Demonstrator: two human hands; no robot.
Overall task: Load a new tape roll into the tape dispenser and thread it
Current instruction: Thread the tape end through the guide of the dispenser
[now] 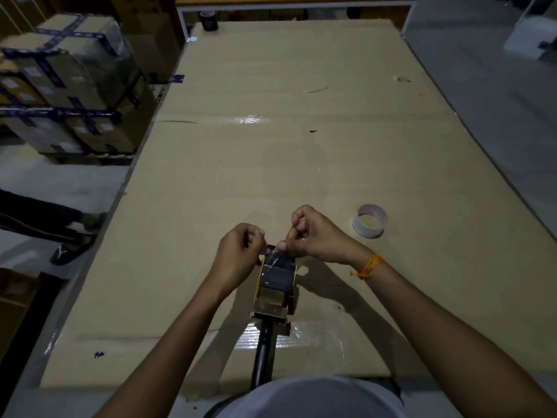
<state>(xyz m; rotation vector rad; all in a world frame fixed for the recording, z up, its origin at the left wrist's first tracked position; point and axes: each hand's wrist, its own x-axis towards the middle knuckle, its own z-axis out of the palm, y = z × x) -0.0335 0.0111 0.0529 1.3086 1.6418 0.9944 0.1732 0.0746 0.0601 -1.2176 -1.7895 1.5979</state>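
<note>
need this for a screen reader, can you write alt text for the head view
Two hands, left and right, pinch the clear tape end above the far end of a tape dispenser lying on a cardboard-covered table, its black handle pointing toward the person. An empty tape core sits to the right; taped boxes are stacked on the left.

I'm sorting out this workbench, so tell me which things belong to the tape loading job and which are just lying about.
In use:
tape dispenser
dark tape roll in it
tape end, pinched by left hand and right hand

Lying about:
empty cardboard core
black roll, far edge
taped boxes
</note>
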